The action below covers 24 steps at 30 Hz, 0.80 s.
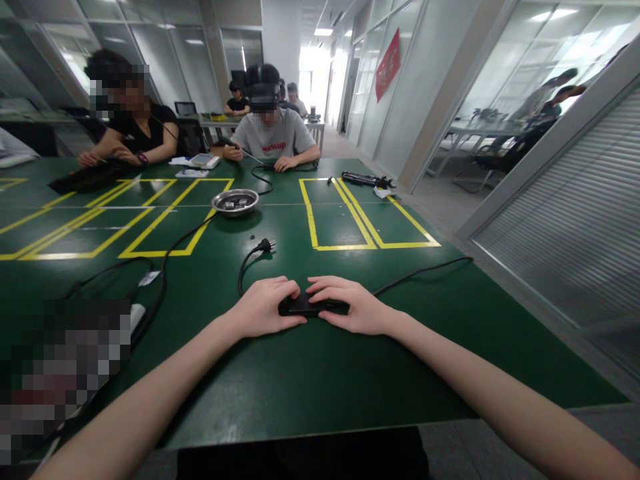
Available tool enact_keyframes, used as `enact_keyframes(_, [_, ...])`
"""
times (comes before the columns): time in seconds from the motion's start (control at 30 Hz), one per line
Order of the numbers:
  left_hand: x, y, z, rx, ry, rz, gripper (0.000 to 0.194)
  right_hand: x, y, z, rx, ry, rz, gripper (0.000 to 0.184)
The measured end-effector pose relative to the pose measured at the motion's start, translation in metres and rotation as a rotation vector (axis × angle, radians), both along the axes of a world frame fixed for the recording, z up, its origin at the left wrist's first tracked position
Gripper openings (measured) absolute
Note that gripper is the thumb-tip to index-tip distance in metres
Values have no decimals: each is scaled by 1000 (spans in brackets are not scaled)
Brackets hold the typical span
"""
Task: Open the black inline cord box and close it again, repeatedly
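Note:
A black power adapter [306, 305] lies low over the green table [280, 387], right in front of me. My left hand [264, 307] grips its left end, thumb along the near side and fingers bent over the top. At the other end, my right hand [359, 305] wraps round it in the same way. From the left side a thick black cord loops up to a plug [267, 246] with bare metal prongs. A thinner black cable [425, 272] runs off the right side towards the table edge. The hands cover both ends of the adapter.
A metal bowl [219, 204] with small metal parts stands beyond the plug. Yellow tape [345, 247] marks rectangles on the table. A folded black tripod-like item [367, 180] lies far right. Black cables [164, 280] cross the left side. Two people [280, 137] work opposite.

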<state>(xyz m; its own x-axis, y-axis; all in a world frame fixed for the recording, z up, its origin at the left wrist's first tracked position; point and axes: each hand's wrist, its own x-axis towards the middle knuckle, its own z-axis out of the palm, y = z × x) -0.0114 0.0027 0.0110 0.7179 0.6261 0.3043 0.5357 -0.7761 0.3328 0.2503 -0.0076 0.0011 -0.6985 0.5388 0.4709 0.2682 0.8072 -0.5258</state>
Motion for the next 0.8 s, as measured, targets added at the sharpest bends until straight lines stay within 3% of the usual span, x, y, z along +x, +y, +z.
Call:
enact_keyframes(0.17, [0, 1, 4, 5, 0, 10, 26, -1, 3, -2, 34, -117, -48, 42])
enact_keyframes(0.4, [1, 2, 3, 87, 60, 5, 32, -9, 5, -4, 246, -230, -149, 30])
enact_keyframes(0.67, [3, 0, 5, 88, 62, 0, 30, -4, 4, 2, 253, -241, -158, 34])
enact_keyframes(0.8, [4, 0, 4, 44, 36, 17, 30, -3, 4, 1, 274, -191, -249, 35])
